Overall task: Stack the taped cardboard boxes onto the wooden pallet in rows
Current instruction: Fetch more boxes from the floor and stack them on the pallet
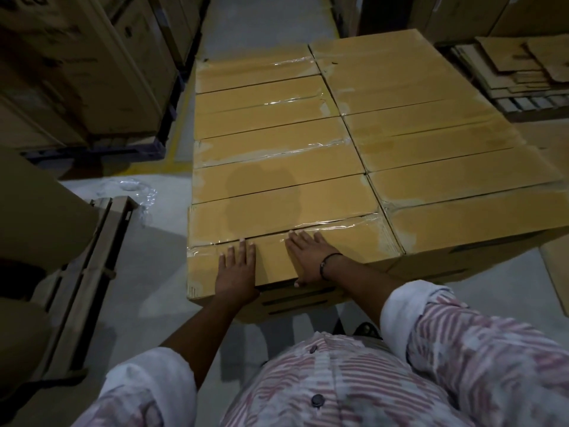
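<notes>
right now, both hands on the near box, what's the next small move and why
Probably nudge the near box forward, snug against the box behind. The left hand and right hand lie flat on its top, right thumb over its near edge: it is down, not gripped.

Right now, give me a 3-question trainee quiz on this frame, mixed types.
1. True or false: the left hand and right hand both lie flat on the nearest taped box.
2. The dark wristband is on: A) the left wrist, B) the right wrist, C) neither.
3. Fill in: seen from above, the stacked boxes form ___ columns side by side.

Key: 1 true; 2 B; 3 two.
</notes>
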The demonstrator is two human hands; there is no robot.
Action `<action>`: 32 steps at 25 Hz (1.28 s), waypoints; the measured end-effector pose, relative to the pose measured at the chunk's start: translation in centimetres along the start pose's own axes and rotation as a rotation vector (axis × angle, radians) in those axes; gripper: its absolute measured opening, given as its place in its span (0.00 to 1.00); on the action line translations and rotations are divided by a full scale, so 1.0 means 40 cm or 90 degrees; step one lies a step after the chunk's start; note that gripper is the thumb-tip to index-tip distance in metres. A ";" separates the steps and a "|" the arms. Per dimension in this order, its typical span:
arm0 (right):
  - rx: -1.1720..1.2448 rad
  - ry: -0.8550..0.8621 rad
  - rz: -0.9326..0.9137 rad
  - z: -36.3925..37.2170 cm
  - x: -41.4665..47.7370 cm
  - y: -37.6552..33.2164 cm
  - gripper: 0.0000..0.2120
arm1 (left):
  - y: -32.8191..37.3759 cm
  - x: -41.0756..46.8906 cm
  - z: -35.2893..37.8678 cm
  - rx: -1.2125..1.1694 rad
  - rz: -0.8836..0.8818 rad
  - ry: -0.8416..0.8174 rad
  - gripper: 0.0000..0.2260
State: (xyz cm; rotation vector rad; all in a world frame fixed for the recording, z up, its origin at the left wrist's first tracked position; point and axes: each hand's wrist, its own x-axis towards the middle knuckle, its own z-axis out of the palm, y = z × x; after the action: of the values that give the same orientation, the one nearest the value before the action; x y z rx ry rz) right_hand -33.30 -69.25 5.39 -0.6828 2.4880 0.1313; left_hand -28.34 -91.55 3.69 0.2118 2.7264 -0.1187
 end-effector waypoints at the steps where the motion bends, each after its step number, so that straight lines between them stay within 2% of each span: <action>1: -0.003 0.006 0.004 0.009 -0.007 0.012 0.57 | -0.008 0.000 0.005 -0.002 0.006 0.005 0.58; 10: 0.079 0.018 0.134 0.065 -0.139 0.233 0.61 | -0.082 -0.015 0.042 0.008 0.040 0.053 0.58; 13: 0.055 0.013 0.183 0.074 -0.173 0.291 0.61 | -0.080 -0.013 0.050 0.023 0.036 0.062 0.58; 21: 0.027 0.013 0.250 0.074 -0.190 0.313 0.64 | -0.126 -0.026 0.058 0.029 -0.032 0.072 0.60; 27: 0.090 0.023 0.213 0.055 -0.165 0.267 0.68 | -0.124 -0.030 0.056 -0.006 -0.070 0.048 0.64; 30: 0.147 0.041 0.160 0.042 -0.137 0.201 0.61 | -0.108 -0.030 0.042 -0.044 -0.076 0.019 0.65; 32: 0.135 0.046 0.118 0.026 -0.091 0.143 0.57 | -0.087 -0.003 0.020 -0.049 -0.025 -0.007 0.65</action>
State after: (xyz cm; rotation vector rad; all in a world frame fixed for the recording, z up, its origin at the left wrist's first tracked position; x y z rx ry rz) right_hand -33.02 -62.44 6.17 -0.3741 2.5832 -0.0888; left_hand -28.49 -95.10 3.18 0.1355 2.7187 -0.0268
